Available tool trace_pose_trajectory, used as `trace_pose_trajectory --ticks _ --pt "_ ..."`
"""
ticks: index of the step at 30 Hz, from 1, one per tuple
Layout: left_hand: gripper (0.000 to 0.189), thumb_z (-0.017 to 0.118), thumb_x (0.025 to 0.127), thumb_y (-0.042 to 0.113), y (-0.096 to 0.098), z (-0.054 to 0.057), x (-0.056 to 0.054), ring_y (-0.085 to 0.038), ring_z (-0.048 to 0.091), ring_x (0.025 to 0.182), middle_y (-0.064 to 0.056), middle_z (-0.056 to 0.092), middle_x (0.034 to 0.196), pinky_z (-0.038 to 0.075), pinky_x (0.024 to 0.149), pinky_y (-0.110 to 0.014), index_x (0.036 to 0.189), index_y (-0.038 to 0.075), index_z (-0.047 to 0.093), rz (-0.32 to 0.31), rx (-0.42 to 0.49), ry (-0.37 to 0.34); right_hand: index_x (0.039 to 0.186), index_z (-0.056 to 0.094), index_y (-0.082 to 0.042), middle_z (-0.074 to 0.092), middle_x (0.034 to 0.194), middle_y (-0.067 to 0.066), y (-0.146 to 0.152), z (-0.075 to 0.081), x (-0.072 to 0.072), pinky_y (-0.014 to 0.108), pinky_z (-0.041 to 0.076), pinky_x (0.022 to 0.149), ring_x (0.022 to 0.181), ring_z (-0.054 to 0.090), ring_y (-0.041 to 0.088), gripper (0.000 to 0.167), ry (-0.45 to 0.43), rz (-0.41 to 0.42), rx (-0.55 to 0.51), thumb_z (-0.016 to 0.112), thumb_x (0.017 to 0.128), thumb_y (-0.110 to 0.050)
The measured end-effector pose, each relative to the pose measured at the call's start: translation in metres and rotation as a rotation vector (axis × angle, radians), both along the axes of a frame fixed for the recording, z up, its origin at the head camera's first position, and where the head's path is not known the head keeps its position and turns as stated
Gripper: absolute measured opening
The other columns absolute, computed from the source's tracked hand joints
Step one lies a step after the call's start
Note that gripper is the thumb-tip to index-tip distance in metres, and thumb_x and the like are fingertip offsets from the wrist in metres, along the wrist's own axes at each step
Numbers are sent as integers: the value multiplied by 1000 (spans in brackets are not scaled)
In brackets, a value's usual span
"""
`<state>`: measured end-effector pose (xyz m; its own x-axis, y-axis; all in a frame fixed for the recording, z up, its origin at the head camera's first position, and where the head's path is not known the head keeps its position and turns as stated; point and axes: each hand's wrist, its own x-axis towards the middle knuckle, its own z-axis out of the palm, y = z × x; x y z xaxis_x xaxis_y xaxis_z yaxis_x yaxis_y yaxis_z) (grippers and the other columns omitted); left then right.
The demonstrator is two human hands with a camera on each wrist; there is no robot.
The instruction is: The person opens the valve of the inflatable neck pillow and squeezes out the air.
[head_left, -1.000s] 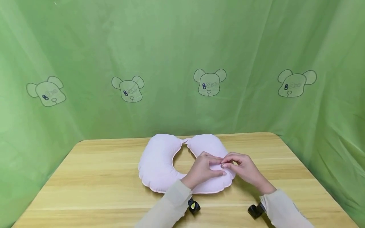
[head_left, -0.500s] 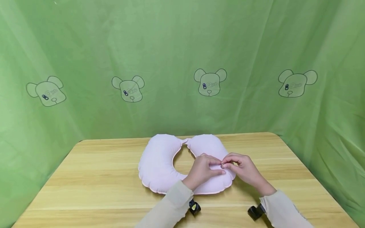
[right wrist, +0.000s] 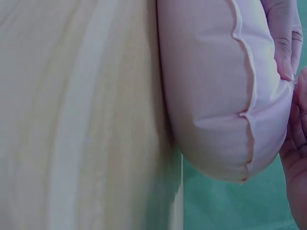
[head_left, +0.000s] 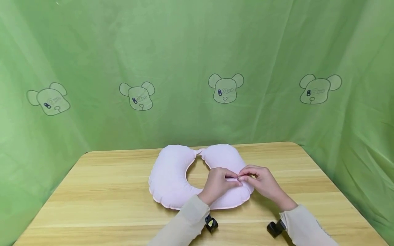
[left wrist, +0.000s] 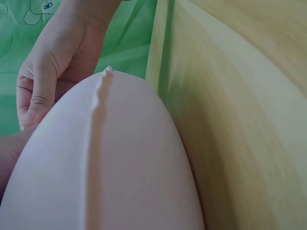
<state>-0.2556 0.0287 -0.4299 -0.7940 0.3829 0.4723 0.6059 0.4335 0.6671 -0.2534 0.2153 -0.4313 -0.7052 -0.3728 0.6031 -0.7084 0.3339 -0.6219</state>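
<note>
Behind the fingers (head_left: 248,167), I see loose beige sleeves (head_left: 181,223) and stubby black wrist cameras (head_left: 273,229), the left one bearing a yellow patch (head_left: 210,222).

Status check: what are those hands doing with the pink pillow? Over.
Right hand pinching a small piece, details unclear. Left hand touching the pillow beside it. Pillow puffed up, lying on the table. No obstacle visible.

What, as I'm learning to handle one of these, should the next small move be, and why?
Probably a light pull by the right hand on the small clear piece, the left hand steadying the pillow: both hands meet at that piece, and the pillow creases beside it.
</note>
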Motion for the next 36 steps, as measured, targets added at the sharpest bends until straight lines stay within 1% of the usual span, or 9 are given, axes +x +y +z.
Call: trace_pose_trajectory --ticks 5,11,18,22,24,25,28,31,36 --pt "14 81 73 19 1 1 1 2 64 77 2 73 81 46 73 -9 84 11 77 39 1 -10 86 72 -8 70 83 2 2 -1 -1 16 51 64 76 61 5 16 -46 -8 -2 71 77 6" --pt "11 81 72 18 2 1 1 3 62 74 4 73 77 46 70 -10 80 11 77 75 30 -63 86 74 -8 71 84 1 1 1 1 20 51 62 76 61 5 11 -109 -39 -16 73 78 0" --pt "10 82 72 17 2 3 2 4 60 70 4 73 74 45 68 -10 78 11 77 109 55 -117 85 74 -6 71 83 3 -3 2 3 20 50 61 75 61 6 8 -183 -67 -64 74 78 -2" --pt "9 81 72 17 2 3 3 3 60 71 4 72 73 45 69 -12 77 11 77 112 64 -104 83 73 -2 70 81 6 -10 17 15 20 49 59 72 59 5 7 -194 -86 -71 73 77 2" --pt "8 81 72 16 2 2 2 3 61 71 4 72 73 45 69 -12 77 11 77 111 68 -96 82 72 1 69 79 8 -13 23 19 20 48 58 70 59 5 7 -186 -86 -71 73 76 5" --pt "8 81 72 15 2 2 2 3 61 71 4 72 73 46 69 -12 77 11 77 108 70 -89 82 71 2 69 78 8 -14 23 19 21 48 58 70 58 6 7 -184 -84 -75 72 76 6" --pt "8 81 73 15 2 1 1 3 61 71 4 72 73 46 69 -11 77 10 77 95 76 -92 82 71 1 69 79 6 -10 13 12 20 48 58 70 59 8 9 -185 -61 -109 71 76 8" --pt "8 81 73 16 1 2 0 4 61 71 3 73 73 46 68 -11 77 10 77 81 80 -94 84 72 0 69 80 5 -5 1 5 20 49 59 72 60 9 9 -208 -36 -148 71 77 6" --pt "9 81 72 16 0 2 0 4 60 70 2 73 73 46 67 -10 76 9 77 68 91 -124 84 72 2 69 83 2 -3 -4 2 19 51 62 76 62 9 7 -245 5 -201 71 78 4"
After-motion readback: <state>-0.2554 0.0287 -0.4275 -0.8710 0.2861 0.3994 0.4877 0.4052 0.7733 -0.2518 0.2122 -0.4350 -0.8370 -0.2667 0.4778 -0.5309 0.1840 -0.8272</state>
